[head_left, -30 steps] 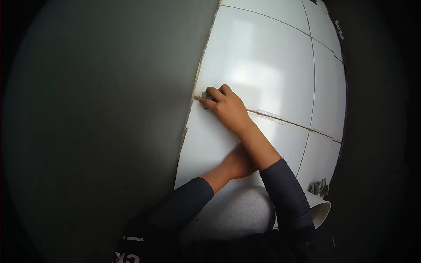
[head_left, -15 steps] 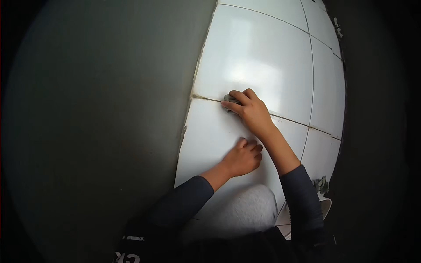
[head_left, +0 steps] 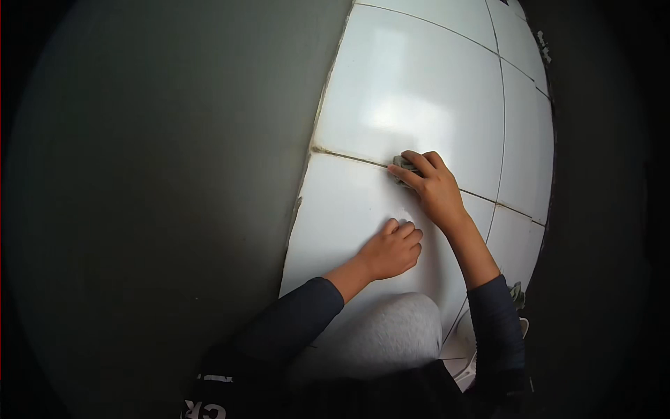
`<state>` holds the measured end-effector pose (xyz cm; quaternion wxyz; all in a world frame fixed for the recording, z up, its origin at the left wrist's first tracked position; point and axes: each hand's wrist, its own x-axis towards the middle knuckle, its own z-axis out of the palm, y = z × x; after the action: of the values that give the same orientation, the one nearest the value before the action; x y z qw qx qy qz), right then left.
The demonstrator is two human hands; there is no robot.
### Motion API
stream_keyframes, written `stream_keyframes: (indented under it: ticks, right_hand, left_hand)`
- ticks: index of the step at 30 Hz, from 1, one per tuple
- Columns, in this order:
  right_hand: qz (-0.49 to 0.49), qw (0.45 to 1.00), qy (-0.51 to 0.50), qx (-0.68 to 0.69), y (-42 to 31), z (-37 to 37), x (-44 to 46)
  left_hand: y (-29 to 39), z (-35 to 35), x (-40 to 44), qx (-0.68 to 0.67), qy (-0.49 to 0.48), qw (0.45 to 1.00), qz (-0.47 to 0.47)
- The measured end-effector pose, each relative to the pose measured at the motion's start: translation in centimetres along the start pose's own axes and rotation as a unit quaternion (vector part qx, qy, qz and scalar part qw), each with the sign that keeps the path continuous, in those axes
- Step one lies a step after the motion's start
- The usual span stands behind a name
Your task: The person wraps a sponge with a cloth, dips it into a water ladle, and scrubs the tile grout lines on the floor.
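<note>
My right hand (head_left: 440,192) presses a crumpled grey-green cloth (head_left: 400,167) onto the dark joint line between two white floor tiles. Its fingers are closed over the cloth, hiding much of it. Nearer to me, my left hand (head_left: 395,250) rests as a closed fist on the near tile (head_left: 342,216), with nothing visible in it. The two hands are apart. Brown staining marks the left end of the joint (head_left: 319,149).
A grey wall-like surface (head_left: 174,174) borders the tiles on the left. My grey-clad knee (head_left: 398,328) is at the front. Behind my right sleeve, a white container (head_left: 525,327) and another grey-green cloth (head_left: 517,296) partly show.
My right hand has slid to the right along the joint with the cloth. My left hand stays in nearly the same place on the tile.
</note>
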<state>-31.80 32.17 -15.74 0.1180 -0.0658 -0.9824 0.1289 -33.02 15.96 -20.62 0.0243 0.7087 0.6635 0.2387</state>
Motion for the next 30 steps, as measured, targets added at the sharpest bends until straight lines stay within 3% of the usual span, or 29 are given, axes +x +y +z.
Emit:
stream_keyframes:
  ticks: [3,5,6,10,12,18,21,22,26,28,30]
  right_hand:
    - [-0.024,0.998,0.004,0.05,-1.9,1.5,2.0]
    - [-0.038,0.997,0.03,0.058,-4.7,3.4,4.4]
    - [-0.038,0.997,0.035,0.059,-5.2,3.8,5.1]
    - [-0.015,0.998,0.035,0.046,-4.6,3.3,4.6]
    - [0.003,1.0,0.01,0.026,-2.8,1.8,2.7]
    - [0.063,0.995,-0.009,0.079,-1.4,0.2,0.1]
    - [0.018,0.994,0.013,0.105,-4.4,2.5,3.3]
    - [0.006,0.993,0.029,0.11,-5.6,3.6,4.6]
    - [0.003,0.993,0.036,0.11,-6.1,4.1,5.2]
    - [0.019,0.994,0.021,0.103,-4.4,2.5,3.2]
    - [0.046,0.996,0.017,0.08,-2.2,1.0,0.3]
  left_hand:
    - [-0.1,0.5,-0.3,-0.011,-0.008,1.0,-0.006]
    - [-0.1,-0.2,0.8,-0.063,-0.002,0.996,-0.067]
    - [-0.3,-2.3,2.2,-0.262,-0.118,0.942,-0.172]
    - [-0.1,-1.1,1.5,-0.228,-0.088,0.955,-0.167]
    - [0.0,0.4,-0.2,-0.023,0.007,1.0,-0.012]
    - [0.0,0.3,-0.2,-0.007,0.015,1.0,-0.002]
    - [-0.2,0.7,0.5,-0.05,0.065,0.996,-0.036]
    - [-0.2,-1.2,1.6,-0.183,-0.099,0.968,-0.143]
    - [0.1,-0.6,0.8,-0.279,-0.148,0.927,-0.203]
    - [0.1,0.5,0.4,-0.055,-0.046,0.995,-0.066]
    - [0.2,0.8,-0.4,-0.015,-0.05,0.998,-0.027]
